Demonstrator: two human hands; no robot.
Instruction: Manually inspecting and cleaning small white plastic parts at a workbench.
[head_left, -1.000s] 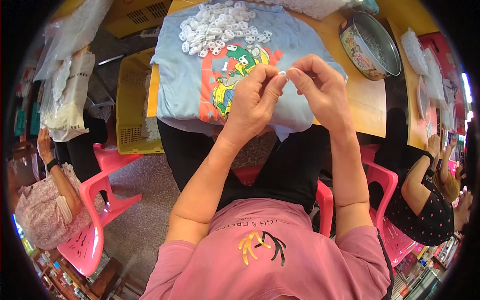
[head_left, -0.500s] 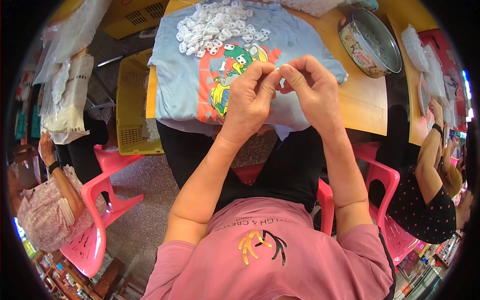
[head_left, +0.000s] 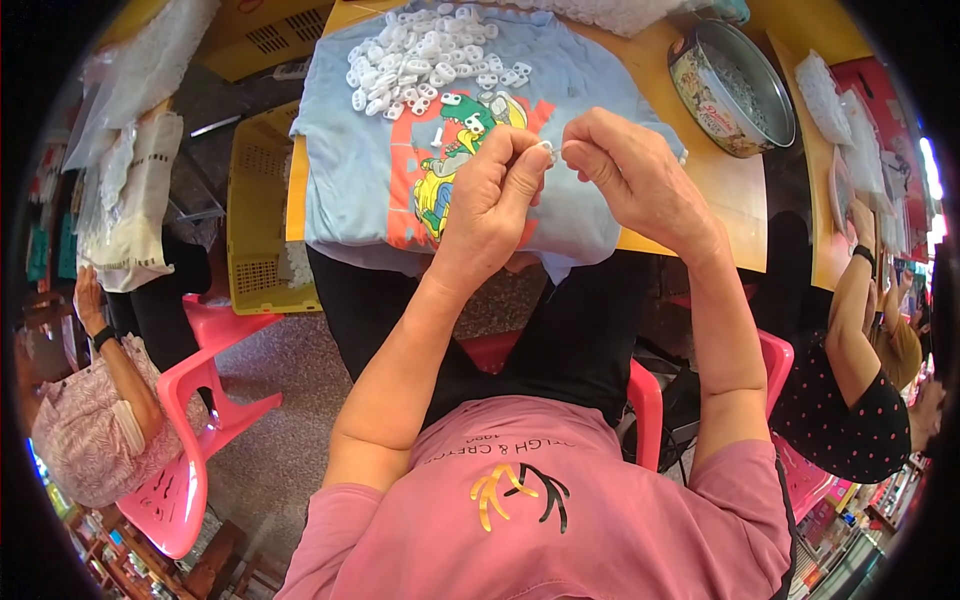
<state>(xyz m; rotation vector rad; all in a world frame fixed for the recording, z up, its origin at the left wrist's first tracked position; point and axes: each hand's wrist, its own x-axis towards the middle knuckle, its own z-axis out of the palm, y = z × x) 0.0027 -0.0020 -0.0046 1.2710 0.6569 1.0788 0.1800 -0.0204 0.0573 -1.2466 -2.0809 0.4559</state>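
My left hand (head_left: 490, 205) is closed, with a small white plastic piece (head_left: 547, 147) pinched between thumb and forefinger. Just to its right, my right hand (head_left: 640, 185) has its thumb and fingertips pressed together. Whatever sits in that pinch is too small to make out. Both hands hover over a light blue shirt (head_left: 585, 75) with a cartoon print, spread on the table. A heap of white plastic pieces with two holes (head_left: 415, 60) lies on the shirt's far part. Several loose ones lie on the print, nearer my left hand.
A round tin (head_left: 715, 110) with small shiny bits stands on the wooden table (head_left: 725, 205) at the right. Left of the table is a yellow crate (head_left: 265, 260). Pink chairs (head_left: 185, 455) and people sit on both sides. White bags (head_left: 825, 90) lie at the far right.
My right hand has drawn a little to the right, away from my left fingertips, and its elbow has swung outward. The white piece in my left pinch now shows. The view has shifted slightly.
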